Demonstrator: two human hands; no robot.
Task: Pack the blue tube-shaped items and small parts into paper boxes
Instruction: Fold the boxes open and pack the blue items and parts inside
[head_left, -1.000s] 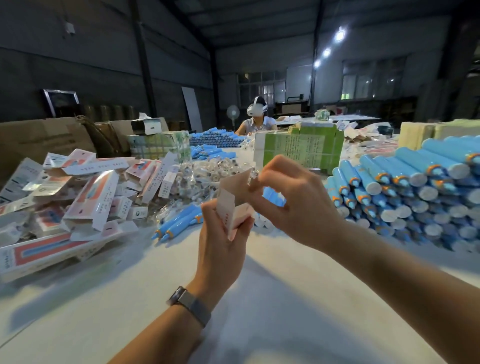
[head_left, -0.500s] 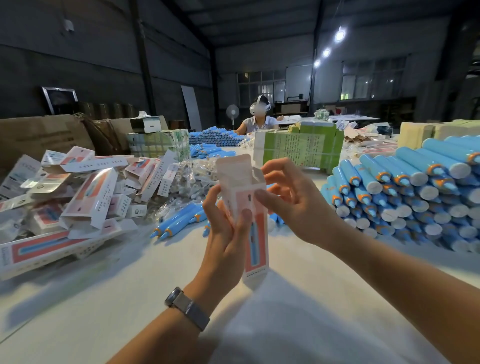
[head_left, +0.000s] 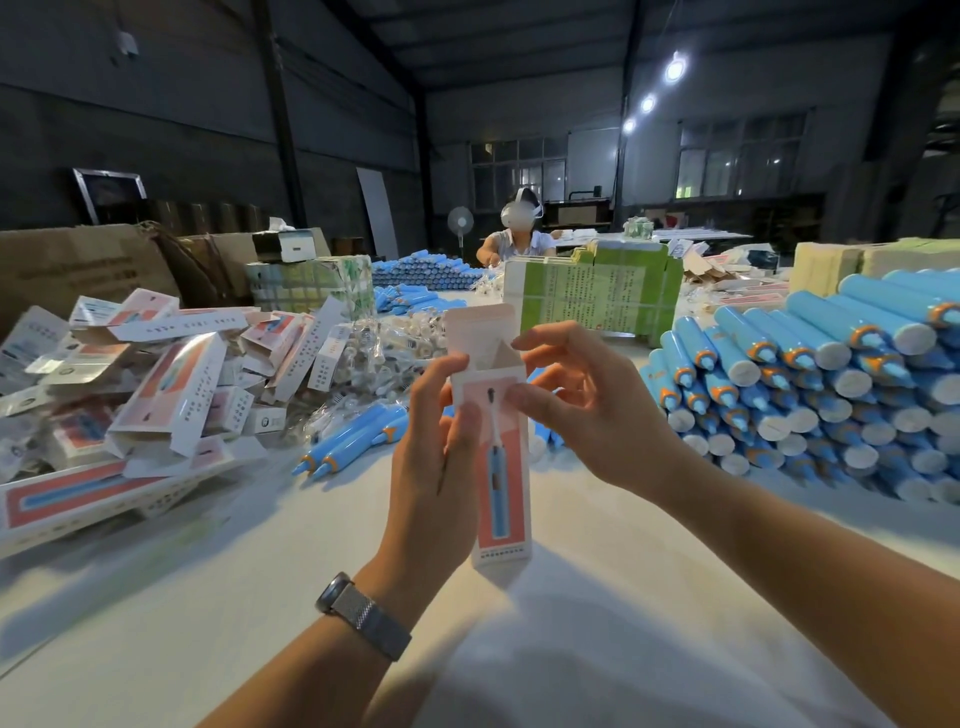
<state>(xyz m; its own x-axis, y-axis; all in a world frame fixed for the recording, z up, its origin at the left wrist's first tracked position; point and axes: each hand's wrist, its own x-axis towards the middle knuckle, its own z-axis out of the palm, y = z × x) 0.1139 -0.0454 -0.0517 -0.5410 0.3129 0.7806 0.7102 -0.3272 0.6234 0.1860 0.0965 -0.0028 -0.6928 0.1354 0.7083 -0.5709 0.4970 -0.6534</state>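
1. Your left hand (head_left: 434, 441) grips the upright paper box (head_left: 498, 441) at centre; your right hand (head_left: 587, 410) pinches its upper edge.
2. Risk: the top flap stands open, so tilting could spill anything inside.
3. Contents cannot be seen.
4. Blue tubes (head_left: 831, 384) are stacked at three o'clock; bagged small parts (head_left: 384, 348) lie at eleven.

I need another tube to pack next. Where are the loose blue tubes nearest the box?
In the head view, two loose blue tubes lie on the white table, left of the held paper box, beside the heap of boxes.
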